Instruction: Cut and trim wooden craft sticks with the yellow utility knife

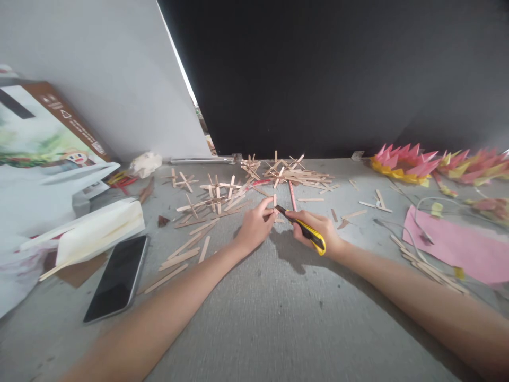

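Between the fingertips of my left hand point(256, 225) a short wooden craft stick point(274, 200) is pinched, its end pointing up. My right hand point(322, 231) is wrapped round a yellow and black utility knife point(308, 232). The knife's tip reaches the stick close to my left fingers; whether the blade touches the wood I cannot tell. Just beyond my hands lie crossed craft sticks point(217, 193) and a pile of loose ones point(304, 178). A red and white strip point(292, 196) runs toward my right hand.
On the left are a phone point(117, 278), a folded cream sheet point(101, 231) and a printed bag point(51, 127). Pink and yellow paper crowns point(403, 164), a pink sheet point(457, 244) and a cable point(405, 239) lie on the right. A black panel point(338, 79) stands behind.
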A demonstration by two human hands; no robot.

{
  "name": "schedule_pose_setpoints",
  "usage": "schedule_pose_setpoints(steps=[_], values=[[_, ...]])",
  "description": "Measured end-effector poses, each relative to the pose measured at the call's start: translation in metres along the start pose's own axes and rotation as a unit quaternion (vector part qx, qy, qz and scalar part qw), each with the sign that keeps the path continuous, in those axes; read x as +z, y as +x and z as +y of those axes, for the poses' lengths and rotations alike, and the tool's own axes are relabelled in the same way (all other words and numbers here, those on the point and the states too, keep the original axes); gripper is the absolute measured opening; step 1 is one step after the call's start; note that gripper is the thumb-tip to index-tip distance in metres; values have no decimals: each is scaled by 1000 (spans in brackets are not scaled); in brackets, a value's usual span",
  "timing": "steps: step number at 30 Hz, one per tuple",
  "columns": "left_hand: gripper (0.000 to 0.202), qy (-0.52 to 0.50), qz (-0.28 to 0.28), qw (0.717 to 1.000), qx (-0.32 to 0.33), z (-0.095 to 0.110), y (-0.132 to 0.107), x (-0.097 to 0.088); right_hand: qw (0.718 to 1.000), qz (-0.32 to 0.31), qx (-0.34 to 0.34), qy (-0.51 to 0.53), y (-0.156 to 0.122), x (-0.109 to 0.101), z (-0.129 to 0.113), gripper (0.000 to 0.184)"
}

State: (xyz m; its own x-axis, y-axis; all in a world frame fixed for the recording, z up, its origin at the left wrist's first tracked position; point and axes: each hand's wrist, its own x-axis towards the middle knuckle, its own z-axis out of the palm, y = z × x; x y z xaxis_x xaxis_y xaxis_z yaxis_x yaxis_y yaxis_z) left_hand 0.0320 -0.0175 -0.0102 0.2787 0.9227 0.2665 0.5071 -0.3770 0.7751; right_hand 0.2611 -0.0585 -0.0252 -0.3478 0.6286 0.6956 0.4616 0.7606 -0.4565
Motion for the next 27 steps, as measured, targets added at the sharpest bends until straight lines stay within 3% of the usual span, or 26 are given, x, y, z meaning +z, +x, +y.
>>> schedule_pose_setpoints(steps=[7, 15, 21, 27], values=[[46, -94, -11, 995, -24, 0, 4, 0, 999, -22, 10, 32, 3, 1, 1, 38], [42, -47, 3, 999, 3, -2, 1, 1, 999, -24, 6, 36, 2, 0, 1, 36], [46, -110, -16, 993, -30, 0, 3, -2, 998, -38, 17, 40, 2, 0, 1, 41], [41, -17, -7, 1000, 8, 0, 0, 0, 998, -40, 2, 38, 4, -1, -1, 40]])
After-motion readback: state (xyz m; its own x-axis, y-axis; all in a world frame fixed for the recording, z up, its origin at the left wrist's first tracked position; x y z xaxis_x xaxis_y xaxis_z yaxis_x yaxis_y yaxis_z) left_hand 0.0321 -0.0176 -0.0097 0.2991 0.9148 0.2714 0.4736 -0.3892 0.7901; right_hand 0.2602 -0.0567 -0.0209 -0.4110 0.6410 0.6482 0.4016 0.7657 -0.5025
